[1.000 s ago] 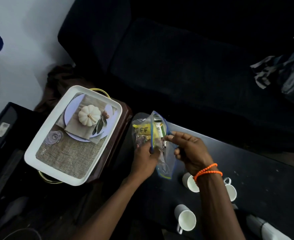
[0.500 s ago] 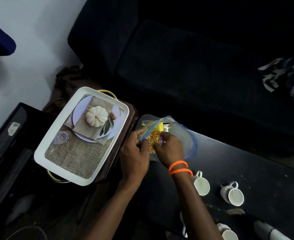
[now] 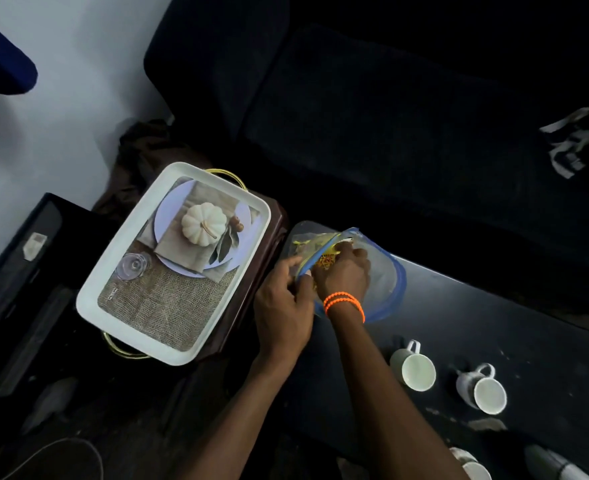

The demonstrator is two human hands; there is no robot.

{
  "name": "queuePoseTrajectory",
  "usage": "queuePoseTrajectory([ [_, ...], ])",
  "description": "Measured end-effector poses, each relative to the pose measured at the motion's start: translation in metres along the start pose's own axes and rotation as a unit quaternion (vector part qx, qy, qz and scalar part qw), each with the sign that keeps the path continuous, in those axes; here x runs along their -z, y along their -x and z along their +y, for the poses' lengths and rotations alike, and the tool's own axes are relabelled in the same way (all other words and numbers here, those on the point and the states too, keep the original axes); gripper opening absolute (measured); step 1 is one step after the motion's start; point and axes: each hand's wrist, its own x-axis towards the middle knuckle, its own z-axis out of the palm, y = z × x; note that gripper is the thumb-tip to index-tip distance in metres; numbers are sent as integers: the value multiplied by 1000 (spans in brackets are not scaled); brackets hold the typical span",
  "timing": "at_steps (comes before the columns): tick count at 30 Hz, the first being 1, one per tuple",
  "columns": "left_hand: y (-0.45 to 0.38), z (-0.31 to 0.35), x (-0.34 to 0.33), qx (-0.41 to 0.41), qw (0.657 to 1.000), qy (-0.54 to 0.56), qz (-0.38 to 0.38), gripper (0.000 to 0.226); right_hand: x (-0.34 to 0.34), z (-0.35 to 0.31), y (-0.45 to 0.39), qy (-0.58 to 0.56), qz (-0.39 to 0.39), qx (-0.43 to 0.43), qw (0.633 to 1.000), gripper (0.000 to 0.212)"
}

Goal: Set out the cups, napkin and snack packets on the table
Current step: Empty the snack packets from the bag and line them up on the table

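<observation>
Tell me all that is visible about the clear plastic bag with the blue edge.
The plastic bag is clear and soft, with a blue zip strip along its mouth. It lies at the near-left end of the dark table, its mouth open. The left hand pinches the blue edge and holds it up, while the right hand reaches inside. Yellow snack packets show through the film; their number is unclear.
</observation>
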Motion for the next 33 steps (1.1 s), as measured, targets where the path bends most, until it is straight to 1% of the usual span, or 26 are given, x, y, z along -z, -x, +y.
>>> queuePoseTrajectory([
  [2,-2,-3,0,-1,1000,-1,-2,25,2,-2,5,-30,-10,14,999,27],
  [3,-3,-4,0,-1,1000,0,-1,24,8,-5,8,-52,-24,13,998,18],
  [5,-6,-4,0,5,1000,9,5,23,25,-12,13,-100,-49,23,994,8],
  [7,-9,-4,0,11,1000,25,13,21,52,-19,25,-143,-48,56,987,4],
  [8,-11,-3,1,12,999,33,17,19,69,-21,33,-170,-33,77,982,5],
  [10,-15,-2,2,11,999,39,29,16,113,-16,52,-230,24,112,966,14],
  [12,-19,0,5,13,998,40,42,16,160,1,73,-261,106,147,948,18],
  [14,-27,0,8,18,997,41,57,16,198,27,87,-291,190,150,926,16],
  [16,-34,-1,12,24,997,38,70,16,214,56,89,-347,254,93,898,19],
  [18,-38,-3,16,29,996,38,80,18,203,82,81,-400,276,12,874,20],
  [20,-39,-4,18,34,995,40,89,20,172,96,68,-448,258,-67,853,19],
  [22,-36,-2,18,26,995,42,91,19,130,100,49,-505,227,-140,821,27],
  [24,-33,-2,17,10,995,44,88,19,90,100,32,-544,195,-197,792,31],
  [25,-31,-2,16,7,996,45,81,19,74,100,28,-541,172,-228,791,30],
  [26,-28,-3,15,7,996,47,73,19,61,101,25,-509,146,-261,807,25],
  [27,-26,-3,14,8,997,49,65,20,54,102,26,-451,134,-289,833,16],
  [28,-24,-3,13,7,997,52,59,21,52,101,28,-390,151,-297,858,16],
  [29,-21,-3,13,6,997,57,54,20,56,97,32,-345,198,-274,876,21],
  [30,-19,-3,11,5,997,63,50,19,65,89,39,-319,261,-225,883,21],
  [31,-16,-3,10,5,996,71,46,18,74,79,47,-313,323,-158,879,18],
  [32,-14,-3,8,7,996,77,41,17,82,66,55,-313,358,-80,876,12],
  [33,-12,-4,5,10,996,80,34,18,88,53,62,-319,352,6,880,7],
])
